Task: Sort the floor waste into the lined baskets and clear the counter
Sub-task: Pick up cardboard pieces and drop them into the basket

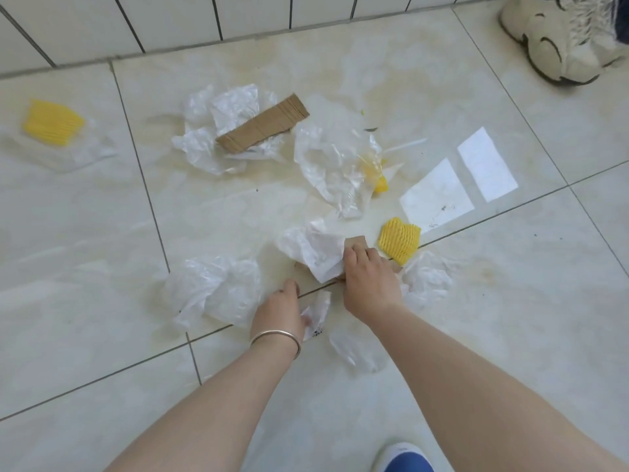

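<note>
Waste lies scattered across the floor (102, 233) at frame centre, with bare tile open at lower left and right. Along the top runs the wall (170, 22). A shoe (561, 39) stands at upper right, another at the bottom edge. One cardboard strip (262, 126) lies with its long axis running lower left to upper right. Three yellow foam nets (399, 240) show; clear plastic bags (214, 291) number several. The right hand (369, 284) grips white paper (320, 255) and a small cardboard piece. The left hand (279, 311), braceleted, pinches a paper scrap (318, 310).
</note>
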`<state>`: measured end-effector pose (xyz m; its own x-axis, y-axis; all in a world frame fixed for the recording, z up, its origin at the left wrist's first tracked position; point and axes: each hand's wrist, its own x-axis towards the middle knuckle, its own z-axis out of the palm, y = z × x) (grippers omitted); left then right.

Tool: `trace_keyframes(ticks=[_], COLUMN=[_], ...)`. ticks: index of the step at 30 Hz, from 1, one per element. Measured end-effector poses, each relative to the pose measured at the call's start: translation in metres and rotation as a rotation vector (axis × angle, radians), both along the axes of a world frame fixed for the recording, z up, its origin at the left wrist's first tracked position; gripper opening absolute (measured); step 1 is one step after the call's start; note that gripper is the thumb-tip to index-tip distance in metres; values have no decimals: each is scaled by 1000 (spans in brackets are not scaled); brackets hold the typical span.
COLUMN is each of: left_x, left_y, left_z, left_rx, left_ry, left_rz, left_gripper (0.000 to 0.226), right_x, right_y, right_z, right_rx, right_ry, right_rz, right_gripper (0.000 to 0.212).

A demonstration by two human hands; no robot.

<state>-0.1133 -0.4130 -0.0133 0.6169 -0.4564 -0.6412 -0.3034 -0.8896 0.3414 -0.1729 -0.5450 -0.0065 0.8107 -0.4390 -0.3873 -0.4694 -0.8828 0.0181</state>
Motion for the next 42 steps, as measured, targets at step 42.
trace_keyframes(ticks=[42], left_x=[112], left_y=[141], left_z=[106], left_rx=[-698], left_ry=[513], left_rz=[1189], left_gripper=[15], right_x=[133], right_y=[145], right_z=[91], right_rx=[1154], right_ry=[-4], right_rz=[-391], right_gripper=[48])
